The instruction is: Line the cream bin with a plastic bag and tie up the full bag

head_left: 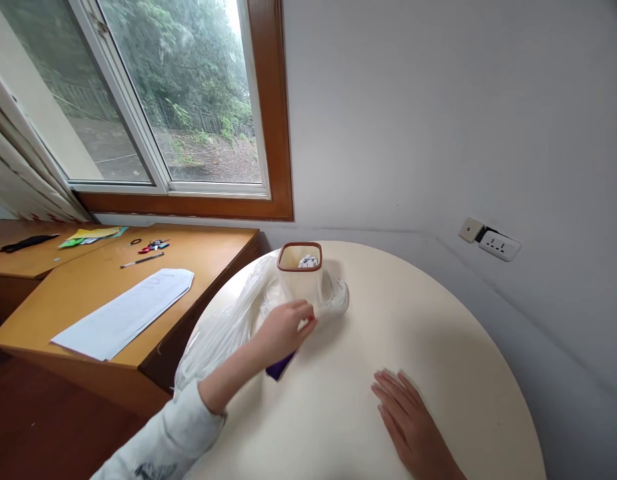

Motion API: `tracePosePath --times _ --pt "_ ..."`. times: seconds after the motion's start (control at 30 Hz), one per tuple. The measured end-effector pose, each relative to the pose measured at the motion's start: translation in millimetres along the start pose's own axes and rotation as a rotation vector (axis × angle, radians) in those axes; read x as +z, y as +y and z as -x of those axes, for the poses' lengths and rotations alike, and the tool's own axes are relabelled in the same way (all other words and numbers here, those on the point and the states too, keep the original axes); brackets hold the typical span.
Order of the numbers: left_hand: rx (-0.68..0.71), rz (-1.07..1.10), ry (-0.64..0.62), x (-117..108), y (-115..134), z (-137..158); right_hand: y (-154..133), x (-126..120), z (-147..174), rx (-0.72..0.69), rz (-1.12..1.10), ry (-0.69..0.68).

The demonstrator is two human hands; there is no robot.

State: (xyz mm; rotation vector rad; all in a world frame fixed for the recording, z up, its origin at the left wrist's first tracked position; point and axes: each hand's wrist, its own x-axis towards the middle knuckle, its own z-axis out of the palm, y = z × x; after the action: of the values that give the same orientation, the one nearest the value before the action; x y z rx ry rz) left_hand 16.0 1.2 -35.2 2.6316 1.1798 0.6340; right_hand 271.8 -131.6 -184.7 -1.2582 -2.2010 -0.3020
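Observation:
My left hand (290,325) reaches over the round cream table (388,300), just in front of a small cream bin (299,283) with a brown rim. Thumb and fingertips are pinched together, and whatever they may hold is too small or hidden to make out. Below the wrist shows a dark purple flat piece (279,367), partly covered by the hand and forearm. Inside the bin lies a crumpled white paper ball (307,261) with dark marks. A clear plastic bag (228,333) spreads beside and behind the bin. My right hand (408,420) rests flat on the tabletop, fingers stretched out, holding nothing.
At left, a wooden desk (103,287) carries white paper sheets (128,313), a pen (141,261), small colourful items (153,247) and coloured papers (93,235). A window (188,100) and a white wall with a socket (500,245) stand behind.

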Motion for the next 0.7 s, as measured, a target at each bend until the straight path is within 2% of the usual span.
tracePosePath --times 0.13,0.27,0.5,0.7 --pt "-0.08 -0.029 0.19 -27 -29 -36 -2 -1 -1 0.035 -0.048 0.194" --pt "-0.138 -0.051 0.197 -36 -56 -62 -4 -5 -6 0.067 -0.059 0.262" --pt "-0.226 -0.049 0.126 -20 -92 -74 -9 -9 -9 0.098 -0.049 0.299" --pt "-0.226 0.069 0.119 -9 -102 -75 -10 -10 -12 0.106 -0.035 0.309"
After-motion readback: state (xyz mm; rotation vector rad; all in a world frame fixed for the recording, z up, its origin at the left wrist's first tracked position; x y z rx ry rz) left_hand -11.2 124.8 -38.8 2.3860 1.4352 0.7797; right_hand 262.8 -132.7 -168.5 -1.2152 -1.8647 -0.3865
